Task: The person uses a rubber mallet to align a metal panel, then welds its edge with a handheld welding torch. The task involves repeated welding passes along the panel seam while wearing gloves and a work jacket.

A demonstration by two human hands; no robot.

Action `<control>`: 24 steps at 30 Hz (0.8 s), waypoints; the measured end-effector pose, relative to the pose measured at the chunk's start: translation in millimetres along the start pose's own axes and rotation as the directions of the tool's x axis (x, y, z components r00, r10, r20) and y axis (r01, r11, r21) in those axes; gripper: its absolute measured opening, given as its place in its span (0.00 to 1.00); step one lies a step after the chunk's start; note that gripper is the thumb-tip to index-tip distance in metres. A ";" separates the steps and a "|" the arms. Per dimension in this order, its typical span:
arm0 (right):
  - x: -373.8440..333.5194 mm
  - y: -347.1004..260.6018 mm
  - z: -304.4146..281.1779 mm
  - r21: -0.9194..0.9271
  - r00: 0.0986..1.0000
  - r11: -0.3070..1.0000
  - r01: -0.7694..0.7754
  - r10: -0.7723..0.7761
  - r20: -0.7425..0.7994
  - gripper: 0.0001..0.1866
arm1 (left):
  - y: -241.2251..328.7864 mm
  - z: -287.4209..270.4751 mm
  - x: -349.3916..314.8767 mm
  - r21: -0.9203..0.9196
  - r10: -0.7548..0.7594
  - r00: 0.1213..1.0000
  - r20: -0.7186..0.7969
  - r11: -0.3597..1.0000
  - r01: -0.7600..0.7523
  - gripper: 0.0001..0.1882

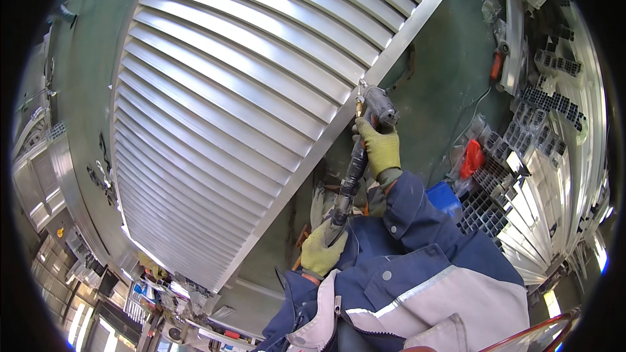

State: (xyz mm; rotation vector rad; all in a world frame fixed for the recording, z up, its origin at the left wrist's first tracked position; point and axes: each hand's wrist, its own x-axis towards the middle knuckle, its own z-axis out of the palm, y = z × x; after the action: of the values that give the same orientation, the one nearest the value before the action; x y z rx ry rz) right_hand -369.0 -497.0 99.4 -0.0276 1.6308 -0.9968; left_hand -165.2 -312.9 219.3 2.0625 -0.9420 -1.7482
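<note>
Gripping the pneumatic screwdriver point(380, 105) in the gloved right hand point(379, 146), tip pressing the louvre panel's point(228, 111) right frame edge, left hand point(321, 252) further back, fingers closed on the hose point(349, 182) trailing straight behind.

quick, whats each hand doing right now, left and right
Left hand: closed around the dark hose below the tool.
Right hand: closed on the grey power tool, its tip at the louvre panel's frame edge.

Tool point(375, 105) right of louvre panel point(241, 91)
</note>
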 end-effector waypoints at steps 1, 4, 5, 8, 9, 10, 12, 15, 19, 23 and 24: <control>0.2 0.9 5.4 0.084 1.000 0.996 0.012 -0.011 -0.014 0.19 | 2.4 -1.6 3.5 0.010 -0.005 1.000 -0.001 1.000 0.005 0.26; 0.0 2.4 14.8 0.093 1.000 0.996 -0.015 0.018 -0.025 0.18 | -11.2 -14.8 14.9 -0.079 -0.118 0.991 0.065 0.989 0.123 0.23; 8.6 12.6 18.0 0.109 0.999 0.993 0.037 -0.035 -0.022 0.17 | -15.1 -19.4 19.3 -0.109 -0.113 0.991 0.075 0.987 0.121 0.21; 11.7 13.2 42.4 -0.012 0.987 0.987 0.159 -0.159 0.018 0.18 | -6.8 -33.1 38.3 -0.243 -0.139 0.985 0.106 0.956 0.161 0.17; 18.9 15.8 55.2 -0.108 0.968 0.963 0.249 -0.246 0.045 0.20 | -14.0 -37.0 44.7 -0.318 -0.179 0.977 0.116 0.925 0.208 0.16; 17.9 18.2 61.8 -0.181 0.973 0.956 0.230 -0.232 0.010 0.24 | -19.3 -41.4 49.9 -0.391 -0.219 0.967 0.128 0.885 0.252 0.15; 23.3 14.6 77.6 -0.375 0.955 0.887 0.270 -0.297 -0.016 0.29 | -6.7 -51.9 63.0 -0.371 -0.256 0.955 0.148 0.881 0.293 0.16; 25.1 3.7 91.1 -0.462 0.973 0.866 0.190 -0.231 -0.032 0.36 | -10.2 -64.7 81.9 -0.298 -0.233 0.962 0.143 0.917 0.266 0.16; 41.0 12.2 93.9 -0.497 0.979 0.848 0.182 -0.204 0.009 0.49 | -5.9 -68.7 96.9 -0.251 -0.308 0.942 0.133 0.909 0.333 0.18; 48.6 15.6 94.3 -0.504 0.985 0.849 0.160 -0.172 0.023 0.54 | -5.8 -72.1 105.2 -0.262 -0.327 0.935 0.137 0.898 0.352 0.19; 50.1 15.8 95.1 -0.511 0.985 0.845 0.159 -0.172 0.023 0.53 | -6.3 -73.8 108.6 -0.253 -0.327 0.932 0.157 0.899 0.357 0.19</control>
State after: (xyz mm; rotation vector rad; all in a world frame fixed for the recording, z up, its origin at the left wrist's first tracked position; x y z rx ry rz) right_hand -300.8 -567.6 52.8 -0.5287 1.9002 -0.6619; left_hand -86.8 -391.4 148.7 2.0520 -0.3365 -2.0497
